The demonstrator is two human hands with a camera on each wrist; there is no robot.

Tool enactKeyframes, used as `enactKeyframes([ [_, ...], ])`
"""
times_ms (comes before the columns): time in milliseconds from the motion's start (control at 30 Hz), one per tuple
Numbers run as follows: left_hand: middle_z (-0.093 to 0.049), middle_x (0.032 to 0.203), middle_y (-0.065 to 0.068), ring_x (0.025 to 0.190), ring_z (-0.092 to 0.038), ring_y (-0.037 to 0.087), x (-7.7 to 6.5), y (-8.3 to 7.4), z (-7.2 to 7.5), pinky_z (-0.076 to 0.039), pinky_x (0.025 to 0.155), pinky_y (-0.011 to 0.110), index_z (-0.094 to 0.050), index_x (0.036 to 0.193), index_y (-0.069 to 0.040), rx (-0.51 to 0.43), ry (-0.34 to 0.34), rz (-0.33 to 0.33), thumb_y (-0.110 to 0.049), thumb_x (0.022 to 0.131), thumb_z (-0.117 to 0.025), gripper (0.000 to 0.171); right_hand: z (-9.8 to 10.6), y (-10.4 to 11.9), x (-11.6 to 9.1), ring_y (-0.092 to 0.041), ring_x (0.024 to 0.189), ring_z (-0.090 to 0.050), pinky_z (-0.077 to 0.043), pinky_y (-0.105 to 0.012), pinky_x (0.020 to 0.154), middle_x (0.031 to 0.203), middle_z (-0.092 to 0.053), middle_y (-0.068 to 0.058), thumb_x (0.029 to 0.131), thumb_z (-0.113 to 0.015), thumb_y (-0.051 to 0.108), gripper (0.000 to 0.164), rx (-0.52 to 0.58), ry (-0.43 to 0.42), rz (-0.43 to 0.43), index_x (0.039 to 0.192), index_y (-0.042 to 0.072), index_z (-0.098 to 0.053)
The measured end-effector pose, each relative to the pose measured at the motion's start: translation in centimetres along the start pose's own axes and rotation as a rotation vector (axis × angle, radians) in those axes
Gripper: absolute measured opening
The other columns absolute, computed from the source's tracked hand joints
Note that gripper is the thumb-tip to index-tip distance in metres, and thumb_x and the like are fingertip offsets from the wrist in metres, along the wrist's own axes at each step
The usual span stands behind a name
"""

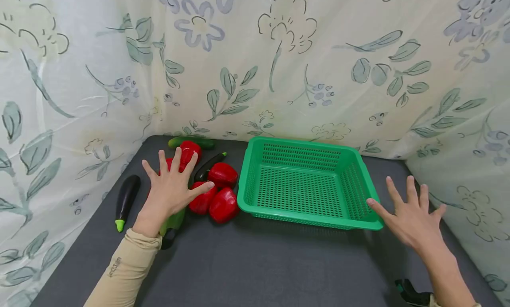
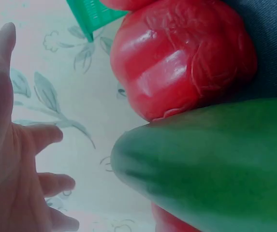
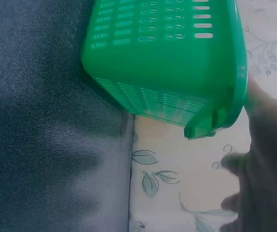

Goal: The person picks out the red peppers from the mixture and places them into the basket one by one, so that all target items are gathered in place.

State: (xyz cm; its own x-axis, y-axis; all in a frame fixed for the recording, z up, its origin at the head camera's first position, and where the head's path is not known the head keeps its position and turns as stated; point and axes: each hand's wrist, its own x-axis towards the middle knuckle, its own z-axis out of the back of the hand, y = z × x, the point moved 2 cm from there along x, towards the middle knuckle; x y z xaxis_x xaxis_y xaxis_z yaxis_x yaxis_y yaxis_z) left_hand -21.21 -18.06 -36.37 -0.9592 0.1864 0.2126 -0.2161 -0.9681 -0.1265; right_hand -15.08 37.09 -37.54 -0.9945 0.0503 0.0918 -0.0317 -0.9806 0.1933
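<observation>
My left hand [image 1: 169,192], fingers spread wide, hovers over a group of toy vegetables at the left. Beneath and around it lie several glossy red bell peppers [image 1: 224,206], a slim dark eggplant [image 1: 208,166] and, at the back, a cucumber [image 1: 203,143]. A long green vegetable [image 2: 201,164] looms large beside a red pepper [image 2: 186,58] in the left wrist view; my forearm partly hides it in the head view. My right hand [image 1: 414,220], also spread and holding nothing, is by the right end of a green plastic basket [image 1: 299,220], its thumb side toward the rim.
A larger dark eggplant [image 1: 128,196] lies apart near the left edge of the grey table [image 1: 279,267]. The basket has slotted walls, and the peppers sit close to its left side. Flowered curtain cloth [image 1: 287,76] surrounds the table at the back and sides.
</observation>
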Motion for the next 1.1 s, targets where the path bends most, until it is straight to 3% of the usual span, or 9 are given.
enactKeyframes([
  [133,-0.012,0.158,0.026,0.14,0.003,0.057,0.1,0.2,0.2,0.021,0.097,0.072,-0.024,0.157,-0.013,-0.019,-0.013,-0.012,-0.076,0.085,-0.046,0.098,-0.3,0.4,-0.2,-0.051,0.139,0.018,0.009,-0.082,0.091,0.158,0.015,-0.025,0.098,-0.049,0.056,0.086,0.101,-0.042,0.073,0.159,0.021,0.001],
  [333,-0.013,0.158,0.025,0.141,-0.003,0.054,-0.3,0.6,0.4,0.013,0.101,0.073,-0.023,0.157,-0.013,-0.085,-0.06,-0.04,-0.07,0.085,-0.056,0.098,-1.0,1.0,-0.8,-0.05,0.143,0.005,0.0,-0.078,0.099,0.163,0.002,-0.015,0.099,-0.06,0.033,0.079,0.346,-0.096,0.216,0.159,0.019,-0.011],
  [400,-0.014,0.159,0.023,0.141,-0.006,0.052,-0.6,0.8,0.3,0.011,0.102,0.073,-0.022,0.157,-0.014,-0.121,-0.073,-0.049,-0.068,0.084,-0.059,0.099,-1.3,1.0,-1.0,-0.05,0.143,0.0,-0.004,-0.079,0.098,0.163,-0.003,-0.012,0.099,-0.061,0.029,0.076,0.412,-0.101,0.23,0.159,0.021,-0.015],
  [500,-0.015,0.159,0.02,0.142,-0.009,0.048,-1.2,1.5,0.2,0.008,0.105,0.071,-0.022,0.158,-0.016,-0.194,-0.093,-0.056,-0.065,0.083,-0.064,0.099,-1.7,0.8,-1.1,-0.044,0.143,-0.013,-0.02,-0.075,0.097,0.163,-0.011,-0.004,0.099,-0.062,0.027,0.071,0.468,-0.121,0.211,0.157,0.025,-0.022],
  [567,-0.016,0.159,0.019,0.142,-0.011,0.046,-1.7,2.1,0.0,0.006,0.107,0.069,-0.022,0.158,-0.018,-0.256,-0.117,-0.06,-0.061,0.083,-0.068,0.098,-2.0,0.5,-1.1,-0.029,0.141,-0.027,-0.034,-0.055,0.102,0.162,-0.018,0.002,0.098,-0.063,0.027,0.066,0.499,-0.142,0.177,0.156,0.028,-0.029],
  [633,-0.018,0.159,0.018,0.142,-0.013,0.045,-2.3,2.8,-0.3,0.004,0.108,0.068,-0.023,0.158,-0.018,-0.32,-0.143,-0.068,-0.054,0.084,-0.071,0.095,-2.3,0.1,-1.2,-0.014,0.134,-0.038,-0.044,-0.032,0.096,0.16,-0.024,0.005,0.099,-0.062,0.025,0.06,0.551,-0.161,0.152,0.153,0.027,-0.035],
  [733,-0.02,0.158,0.018,0.141,-0.016,0.045,-3.1,3.7,-0.7,-0.003,0.109,0.068,-0.025,0.157,-0.016,-0.415,-0.172,-0.081,-0.044,0.085,-0.075,0.092,-2.8,-0.4,-1.4,0.001,0.127,-0.041,-0.039,-0.009,0.084,0.155,-0.034,0.004,0.101,-0.059,0.021,0.052,0.653,-0.184,0.132,0.15,0.022,-0.043],
  [933,-0.024,0.158,0.011,0.14,-0.02,0.04,-4.1,5.5,-0.9,-0.027,0.099,0.071,-0.032,0.155,-0.019,-0.546,-0.186,-0.054,-0.033,0.082,-0.081,0.09,-3.4,-1.2,-1.4,-0.007,0.138,-0.034,-0.035,-0.009,0.094,0.152,-0.042,-0.003,0.102,-0.056,0.011,0.044,0.817,-0.198,0.153,0.145,0.008,-0.05],
  [1100,-0.032,0.156,0.008,0.137,-0.027,0.039,-4.7,7.7,-1.6,-0.028,0.098,0.071,-0.038,0.153,-0.022,-0.592,-0.178,-0.013,-0.033,0.078,-0.084,0.089,-3.7,-1.4,-1.2,-0.013,0.139,-0.034,-0.034,-0.012,0.099,0.15,-0.043,-0.007,0.1,-0.056,0.003,0.041,0.908,-0.185,0.177,0.141,0.001,-0.052],
])
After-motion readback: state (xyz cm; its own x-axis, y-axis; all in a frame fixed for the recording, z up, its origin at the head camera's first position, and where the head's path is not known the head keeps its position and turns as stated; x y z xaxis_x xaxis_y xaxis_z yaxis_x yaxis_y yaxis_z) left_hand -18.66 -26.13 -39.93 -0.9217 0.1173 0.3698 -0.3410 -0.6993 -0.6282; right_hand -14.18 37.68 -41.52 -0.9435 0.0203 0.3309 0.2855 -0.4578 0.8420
